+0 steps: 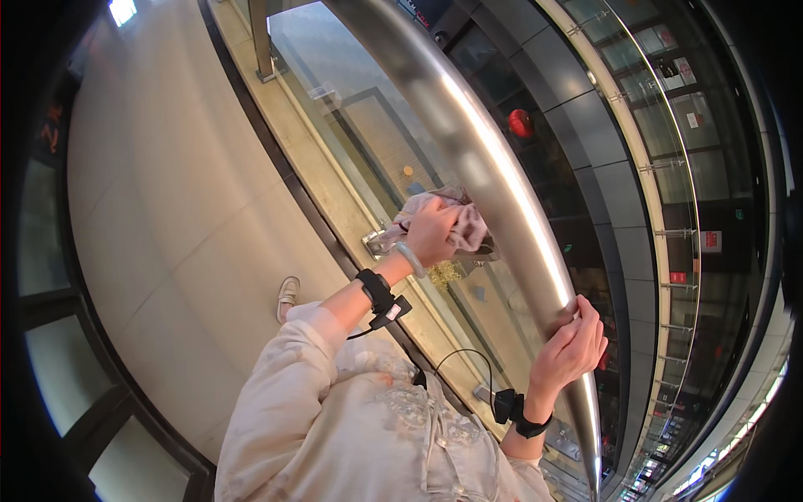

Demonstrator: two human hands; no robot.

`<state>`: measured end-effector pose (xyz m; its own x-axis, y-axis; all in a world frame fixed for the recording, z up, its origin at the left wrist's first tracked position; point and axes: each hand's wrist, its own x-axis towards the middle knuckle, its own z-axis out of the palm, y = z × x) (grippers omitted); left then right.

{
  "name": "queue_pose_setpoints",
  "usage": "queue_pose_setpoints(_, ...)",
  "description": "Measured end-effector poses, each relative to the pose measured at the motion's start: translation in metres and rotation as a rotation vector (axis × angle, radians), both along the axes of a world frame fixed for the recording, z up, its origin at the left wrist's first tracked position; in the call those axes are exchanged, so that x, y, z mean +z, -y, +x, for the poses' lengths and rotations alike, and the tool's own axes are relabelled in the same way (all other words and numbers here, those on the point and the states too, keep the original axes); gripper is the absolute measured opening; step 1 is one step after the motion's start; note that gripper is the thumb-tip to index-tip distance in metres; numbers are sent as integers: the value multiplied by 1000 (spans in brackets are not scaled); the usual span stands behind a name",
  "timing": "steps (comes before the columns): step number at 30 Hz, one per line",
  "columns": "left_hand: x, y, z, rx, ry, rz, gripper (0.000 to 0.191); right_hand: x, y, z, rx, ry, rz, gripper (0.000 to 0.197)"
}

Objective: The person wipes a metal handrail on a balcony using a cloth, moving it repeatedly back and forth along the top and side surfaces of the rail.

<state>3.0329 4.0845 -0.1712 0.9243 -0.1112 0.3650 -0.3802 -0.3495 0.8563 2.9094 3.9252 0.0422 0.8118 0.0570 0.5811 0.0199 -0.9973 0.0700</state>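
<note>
My left hand grips a bunched pinkish cloth, which lies just under the thick polished metal handrail at a bracket or post. Part of that fitting is hidden by the cloth and fingers. Further down the same rail, my right hand rests over its top, fingers curled across the metal. A pale bangle and a black strap with a small device circle my left wrist. Another black strapped device is on my right wrist.
Below the rail stands a glass panel above a stone ledge. Metal posts rise from that ledge. Pale floor tiles stretch to the left. Beyond the rail, an open drop faces another glass balustrade. A red lantern-like object appears there.
</note>
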Motion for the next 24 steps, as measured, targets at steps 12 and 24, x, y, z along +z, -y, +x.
queue_pose_setpoints(12,-95,10,1,93,-86,-47,32,0,-5,1,13,26,-19,30)
queue_pose_setpoints(24,-249,16,12,111,-225,376,25,0,-11,3,14,14,6,30)
